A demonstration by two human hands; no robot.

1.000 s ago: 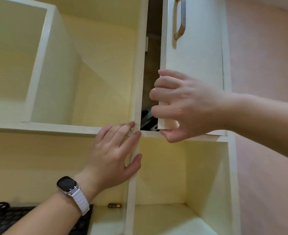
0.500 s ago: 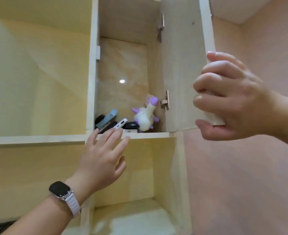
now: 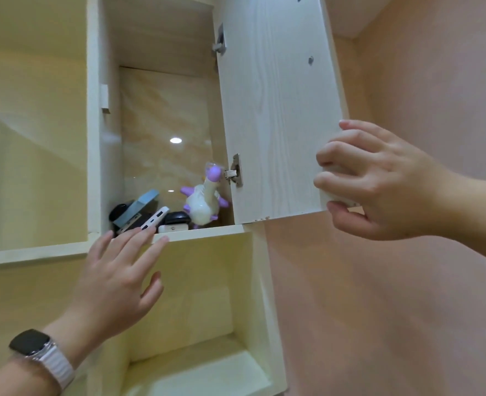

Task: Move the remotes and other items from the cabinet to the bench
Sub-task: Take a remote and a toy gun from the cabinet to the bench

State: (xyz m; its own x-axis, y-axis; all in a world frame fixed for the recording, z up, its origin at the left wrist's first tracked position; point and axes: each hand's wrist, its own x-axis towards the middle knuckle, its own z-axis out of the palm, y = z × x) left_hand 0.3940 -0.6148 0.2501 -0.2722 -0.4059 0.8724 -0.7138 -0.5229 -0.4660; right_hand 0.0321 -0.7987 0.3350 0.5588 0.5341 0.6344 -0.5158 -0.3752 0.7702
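Observation:
The cabinet door (image 3: 276, 110) stands wide open, and my right hand (image 3: 379, 181) grips its lower outer corner. Inside, on the cabinet shelf (image 3: 204, 232), lie a white and purple toy figure (image 3: 203, 202), a white power bank (image 3: 154, 218), a blue-grey flat device (image 3: 137, 207), a black rounded item (image 3: 118, 210) and a black-and-white item (image 3: 174, 222). My left hand (image 3: 118, 278), with a watch on the wrist, reaches up with straight fingers. Its fingertips sit at the shelf's front edge, just below the power bank.
Open cream shelf compartments lie to the left (image 3: 33, 138) and below (image 3: 196, 310) the cabinet. A pink wall (image 3: 407, 310) fills the right side. Two metal hinges (image 3: 236, 171) hold the door to the cabinet's right wall.
My right hand has swung the door from nearly closed to wide open, showing the items inside. My left hand has stayed at the shelf edge with its fingers reaching toward the items.

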